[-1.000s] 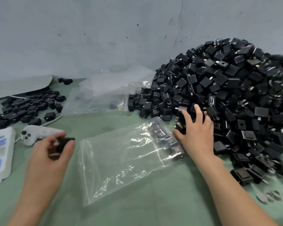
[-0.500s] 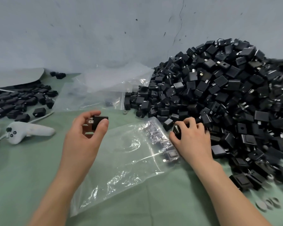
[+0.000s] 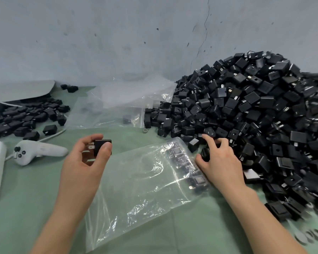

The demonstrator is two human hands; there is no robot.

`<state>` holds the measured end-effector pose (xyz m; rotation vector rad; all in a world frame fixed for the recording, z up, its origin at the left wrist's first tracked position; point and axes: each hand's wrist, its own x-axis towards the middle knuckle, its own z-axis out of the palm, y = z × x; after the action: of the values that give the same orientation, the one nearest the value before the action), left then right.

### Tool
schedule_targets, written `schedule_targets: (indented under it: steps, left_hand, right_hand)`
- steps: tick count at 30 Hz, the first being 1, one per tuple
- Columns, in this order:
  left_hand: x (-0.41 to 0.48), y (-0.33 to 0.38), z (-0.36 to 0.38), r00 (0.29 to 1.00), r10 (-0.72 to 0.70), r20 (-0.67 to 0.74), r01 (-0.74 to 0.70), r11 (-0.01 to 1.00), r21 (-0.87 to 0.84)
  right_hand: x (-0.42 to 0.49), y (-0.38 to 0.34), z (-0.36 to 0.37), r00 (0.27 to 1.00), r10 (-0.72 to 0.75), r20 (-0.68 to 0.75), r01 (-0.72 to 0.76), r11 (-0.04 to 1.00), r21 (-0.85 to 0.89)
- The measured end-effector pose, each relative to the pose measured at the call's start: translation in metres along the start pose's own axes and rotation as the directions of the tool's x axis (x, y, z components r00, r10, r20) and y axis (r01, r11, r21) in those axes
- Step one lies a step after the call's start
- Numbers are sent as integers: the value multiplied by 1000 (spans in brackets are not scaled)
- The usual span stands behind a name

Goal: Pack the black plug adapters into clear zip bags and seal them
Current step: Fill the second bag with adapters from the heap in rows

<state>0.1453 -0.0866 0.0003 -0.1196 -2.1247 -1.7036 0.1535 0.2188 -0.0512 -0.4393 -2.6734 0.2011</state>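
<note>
1. My left hand (image 3: 84, 162) pinches one black adapter (image 3: 102, 147) between thumb and fingertips. It is held above the green counter (image 3: 35, 208), just beside the zip bag (image 3: 136, 189), with its metal prongs facing my palm.
2. My right hand (image 3: 218, 162) is at the foot of the pile (image 3: 255, 116). The index finger is stretched onto one block and the other fingers curl about a second. I cannot tell whether that one is truly gripped.
3. The bag lies flat on the counter. A row of packed adapters (image 3: 185, 165) sits along its right end, just beside my right hand.
4. To do this step well, I think one hand should lift the bag's mouth while the other slides the adapter in flat. Its prongs should be turned like its neighbours' so the row stays even. I cannot tell which end is the mouth.
5. The adapters are small, matt, hard plastic blocks with crisp corners and bright flat prongs. I expect them to slip on each other, so pulling from the foot may bring the pile sliding down.
6. The bag is thin, glossy, creased film, limp and likely to cling. Prongs pushed in point-first could snag or pierce it.
7. The counter's covering looks matt and slightly soft, so the bag should not skate far.
</note>
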Motion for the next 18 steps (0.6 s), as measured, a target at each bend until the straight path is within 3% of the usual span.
schedule_targets:
  steps: [14, 18]
  left_hand:
    - [-2, -1, -8, 999, -37, -21, 37, 999, 14]
    - [-2, -3, -10, 998, -51, -22, 51, 999, 12]
  right_hand:
    - [14, -10, -14, 967, 130, 218, -116, 990, -75]
    - [13, -9, -18, 967, 141, 213, -133, 990, -52]
